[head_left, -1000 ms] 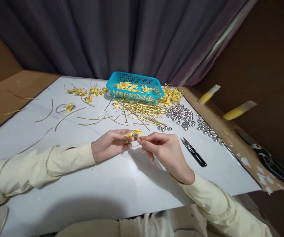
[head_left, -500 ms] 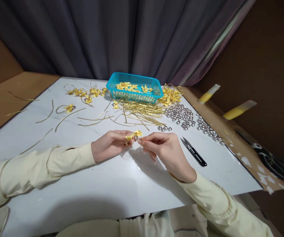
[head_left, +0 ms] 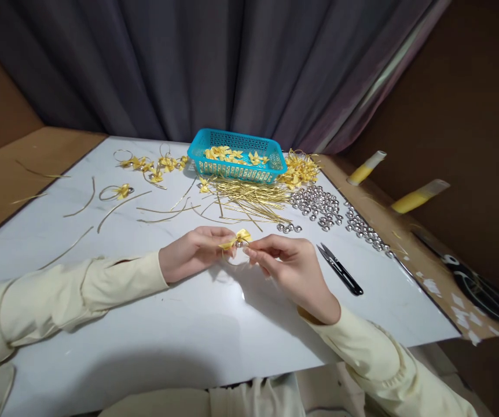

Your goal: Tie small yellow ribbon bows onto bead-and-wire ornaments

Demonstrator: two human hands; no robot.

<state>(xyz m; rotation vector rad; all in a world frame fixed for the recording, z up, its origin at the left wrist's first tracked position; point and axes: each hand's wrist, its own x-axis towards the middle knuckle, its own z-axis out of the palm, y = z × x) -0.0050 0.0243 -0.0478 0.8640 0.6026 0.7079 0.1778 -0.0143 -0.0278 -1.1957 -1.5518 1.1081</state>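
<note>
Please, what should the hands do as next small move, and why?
Perhaps the right hand should twist the thin wire slightly beside the silver bead, while the left hand steadies the yellow bow. Both hands pinch close to the bead, and the wire's loop hangs below; whether it is fastened is too small to tell.

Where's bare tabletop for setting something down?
Bare: white tabletop between the held yellow bow and the near edge; another patch between the black snips and the right edge. Crowded: around the blue basket, with gold wires and silver beads.
</note>
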